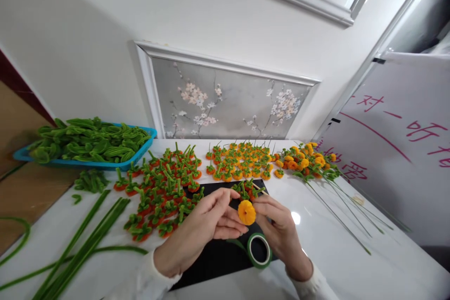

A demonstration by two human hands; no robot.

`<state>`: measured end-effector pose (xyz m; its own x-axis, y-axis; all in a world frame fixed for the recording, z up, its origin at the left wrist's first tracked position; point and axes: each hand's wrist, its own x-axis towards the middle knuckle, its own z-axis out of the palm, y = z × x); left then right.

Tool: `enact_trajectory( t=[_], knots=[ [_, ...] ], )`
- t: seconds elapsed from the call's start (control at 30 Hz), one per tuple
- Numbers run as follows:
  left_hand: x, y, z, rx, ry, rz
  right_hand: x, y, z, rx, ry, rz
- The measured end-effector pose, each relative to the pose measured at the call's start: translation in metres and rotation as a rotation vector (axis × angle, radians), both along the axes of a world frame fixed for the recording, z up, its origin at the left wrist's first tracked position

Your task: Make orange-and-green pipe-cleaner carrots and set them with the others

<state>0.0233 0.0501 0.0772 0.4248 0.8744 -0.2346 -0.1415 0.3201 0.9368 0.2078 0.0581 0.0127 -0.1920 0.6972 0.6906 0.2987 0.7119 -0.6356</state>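
My left hand [200, 232] and my right hand [281, 232] meet over a black mat [218, 258], both pinching a small orange-yellow fuzzy pumpkin [246, 212]. A thin stick [260, 189] runs up from my right fingers. A roll of green tape [259, 250] lies on the mat just under my right hand. A few finished pieces with green tops [246, 190] sit at the mat's far edge.
Red-orange pieces with green stems [165, 183] spread on the left, orange ones [239, 159] behind, stemmed orange flowers [309, 159] on the right. A blue tray of green leaves [87, 143] and long green pipe cleaners [84, 239] lie left. A white board with red writing [397, 140] leans right.
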Motion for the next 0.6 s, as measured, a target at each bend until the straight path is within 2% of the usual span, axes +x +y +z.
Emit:
enact_trajectory(
  t=[0.23, 0.33, 0.4, 0.47, 0.6],
  knots=[
    [0.003, -0.001, -0.009, 0.028, -0.041, -0.058, -0.003, -0.002, 0.003, 0.063, -0.062, 0.009],
    [0.003, 0.002, -0.013, 0.058, -0.064, -0.058, -0.003, -0.004, 0.01, -0.021, -0.102, 0.019],
    [0.002, 0.004, -0.015, 0.102, 0.0, -0.084, -0.003, -0.006, 0.015, -0.087, -0.136, 0.03],
    [0.002, 0.006, -0.015, 0.214, 0.133, -0.129, -0.003, -0.008, 0.018, -0.14, -0.184, 0.043],
    [-0.001, 0.007, -0.014, 0.596, 0.44, -0.167, -0.004, -0.011, 0.019, -0.214, -0.285, 0.002]
  ],
)
